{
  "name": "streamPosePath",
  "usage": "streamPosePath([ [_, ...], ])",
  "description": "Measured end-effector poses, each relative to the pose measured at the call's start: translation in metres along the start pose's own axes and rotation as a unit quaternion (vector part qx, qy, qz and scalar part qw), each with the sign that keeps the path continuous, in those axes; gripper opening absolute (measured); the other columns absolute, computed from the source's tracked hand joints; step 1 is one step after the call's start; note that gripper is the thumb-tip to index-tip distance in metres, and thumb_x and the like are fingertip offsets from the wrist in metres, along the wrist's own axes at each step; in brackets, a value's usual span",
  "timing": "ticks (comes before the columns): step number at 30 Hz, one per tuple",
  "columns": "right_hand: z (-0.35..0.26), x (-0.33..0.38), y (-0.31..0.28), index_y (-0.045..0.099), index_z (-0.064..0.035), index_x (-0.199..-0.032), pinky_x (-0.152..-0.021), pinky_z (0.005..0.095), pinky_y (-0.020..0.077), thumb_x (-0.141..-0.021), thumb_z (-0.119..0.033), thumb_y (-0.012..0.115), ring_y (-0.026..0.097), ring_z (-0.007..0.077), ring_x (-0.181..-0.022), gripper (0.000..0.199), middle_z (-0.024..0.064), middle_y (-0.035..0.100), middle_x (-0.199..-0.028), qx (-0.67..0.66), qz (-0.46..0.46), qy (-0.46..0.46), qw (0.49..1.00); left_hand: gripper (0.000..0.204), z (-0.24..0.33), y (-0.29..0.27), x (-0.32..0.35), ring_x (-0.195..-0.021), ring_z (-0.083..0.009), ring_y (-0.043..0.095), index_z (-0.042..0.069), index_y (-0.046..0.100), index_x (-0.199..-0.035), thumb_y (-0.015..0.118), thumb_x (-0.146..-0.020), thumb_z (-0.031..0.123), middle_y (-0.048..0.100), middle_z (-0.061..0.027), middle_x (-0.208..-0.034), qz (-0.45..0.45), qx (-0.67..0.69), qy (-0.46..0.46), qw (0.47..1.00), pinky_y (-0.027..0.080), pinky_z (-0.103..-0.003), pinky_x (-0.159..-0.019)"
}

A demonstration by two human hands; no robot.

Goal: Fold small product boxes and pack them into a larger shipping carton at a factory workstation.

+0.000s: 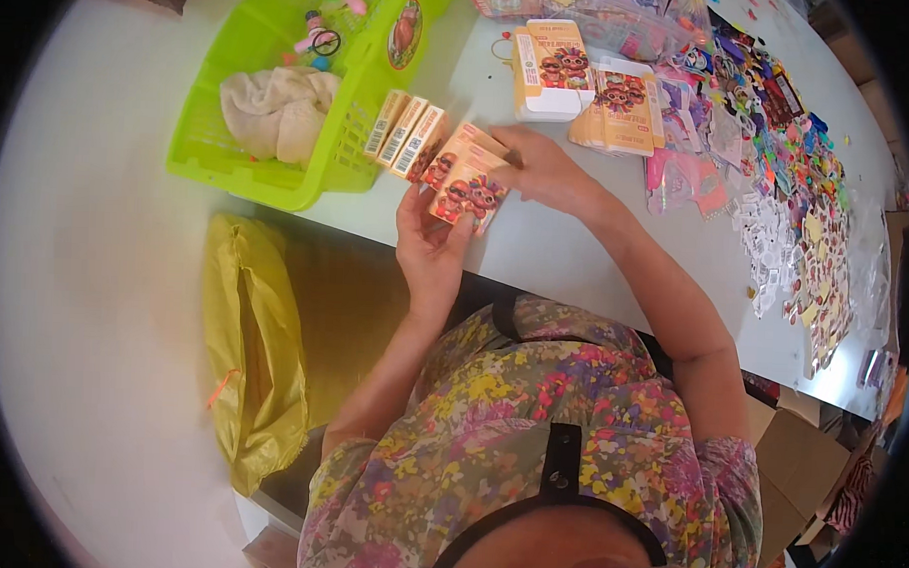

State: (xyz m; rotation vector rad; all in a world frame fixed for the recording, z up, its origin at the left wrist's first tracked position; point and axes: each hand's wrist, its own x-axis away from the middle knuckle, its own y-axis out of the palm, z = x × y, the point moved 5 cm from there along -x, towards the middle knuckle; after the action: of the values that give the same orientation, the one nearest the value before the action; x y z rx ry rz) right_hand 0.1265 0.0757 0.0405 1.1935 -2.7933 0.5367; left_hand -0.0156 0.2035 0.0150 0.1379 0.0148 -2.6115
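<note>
Near the table's front edge, a small orange printed box (470,196) is between my two hands. My left hand (431,245) grips its lower end, with the thumb on the printed front. Bent fingers of my right hand (548,175) are closed at its upper right edge. Another orange box (457,152) shows partly behind it. Just left of that, several filled-out boxes (417,143) stand side by side in a row, barcoded sides showing. Beyond my right hand lie a white-edged carton (554,72) and a stack of flat printed cartons (621,108).
A green plastic basket (344,165) holding a pale cloth (278,113) and small toys stands at the left. Plastic bags (604,24) lie at the back. Heaps of small colourful pieces and stickers (823,282) cover the right side. A yellow sack (257,347) hangs below the table edge.
</note>
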Motion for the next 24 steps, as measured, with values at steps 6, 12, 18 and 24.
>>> streamPosePath([
  [6,0.011,0.013,-0.008,0.053,-0.0013,-0.127,-0.075,0.0264,0.0479,-0.083,-0.012,0.069,0.056,0.0119,-0.093,0.048,0.0056,0.057,-0.109,-0.127,-0.088,-0.047,0.987,0.084,0.000,-0.003,0.005,-0.108,-0.0229,0.056,0.000,0.023,-0.148,0.072,-0.080,-0.004,0.040,-0.0175,-0.132,-0.016,0.030,0.032,0.999,0.054,-0.032,-0.085],
  [12,-0.005,-0.017,-0.002,0.055,-0.0046,-0.125,-0.081,0.0335,0.0504,-0.079,-0.007,0.070,0.062,0.0219,-0.093,0.048,0.0124,0.062,-0.105,0.001,0.052,-0.118,0.992,0.070,0.025,0.000,-0.015,-0.096,-0.0243,0.051,0.002,0.041,-0.140,0.075,-0.080,0.010,0.040,-0.0146,-0.121,0.030,-0.283,0.190,0.940,0.048,-0.031,-0.073],
  [18,-0.008,-0.018,0.015,0.053,-0.0084,-0.129,-0.086,0.0410,0.0490,-0.080,-0.009,0.068,0.059,0.0330,-0.102,0.052,0.0143,0.059,-0.110,0.121,0.138,-0.191,0.964,0.042,0.023,0.003,-0.028,-0.092,-0.0209,0.051,0.005,0.058,-0.117,0.075,-0.080,0.005,0.042,-0.0120,-0.116,0.072,-0.205,0.156,0.963,0.047,-0.027,-0.068],
  [24,-0.009,0.024,-0.021,0.057,-0.0057,-0.123,-0.078,0.0383,0.0513,-0.082,-0.012,0.069,0.063,0.0310,-0.092,0.043,0.0131,0.061,-0.104,0.178,0.182,-0.212,0.944,0.047,0.028,0.006,-0.036,-0.089,-0.0205,0.050,0.006,0.057,-0.116,0.080,-0.075,0.007,0.043,-0.0115,-0.114,0.086,-0.252,0.178,0.947,0.047,-0.028,-0.067],
])
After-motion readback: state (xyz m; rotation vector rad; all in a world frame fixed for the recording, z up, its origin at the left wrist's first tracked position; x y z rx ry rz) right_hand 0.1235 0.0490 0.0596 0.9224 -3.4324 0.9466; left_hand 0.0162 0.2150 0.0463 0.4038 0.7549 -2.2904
